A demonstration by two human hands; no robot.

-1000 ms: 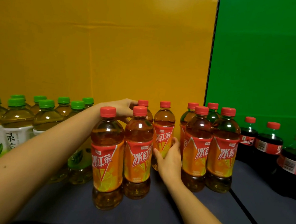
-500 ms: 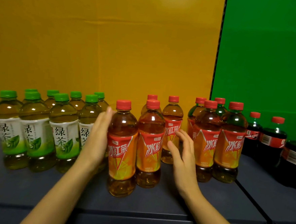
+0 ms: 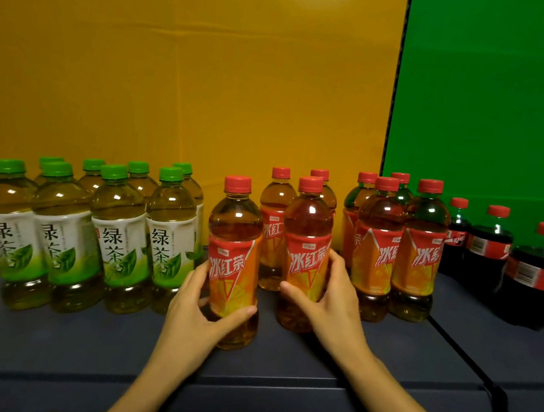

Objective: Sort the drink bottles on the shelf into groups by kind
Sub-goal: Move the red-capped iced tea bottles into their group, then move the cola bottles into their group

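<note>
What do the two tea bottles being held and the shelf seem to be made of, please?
Left tea bottle and right tea bottle: clear glossy plastic by the look, with the liquid showing through. Shelf: dark and matt; painted metal or laminate, cannot tell.

Green-capped clear plastic green-tea bottles [image 3: 116, 227] stand packed upright at frame left, with dark red-capped cola bottles [image 3: 486, 253] at far right. Between them the red-capped, orange-labelled iced-tea bottles [image 3: 377, 251] stand upright too. At centre, the left hand [image 3: 193, 306] grips the front iced-tea bottle [image 3: 235, 235] and the right hand [image 3: 331, 303] grips the neighbour iced-tea bottle [image 3: 307, 227].
</note>
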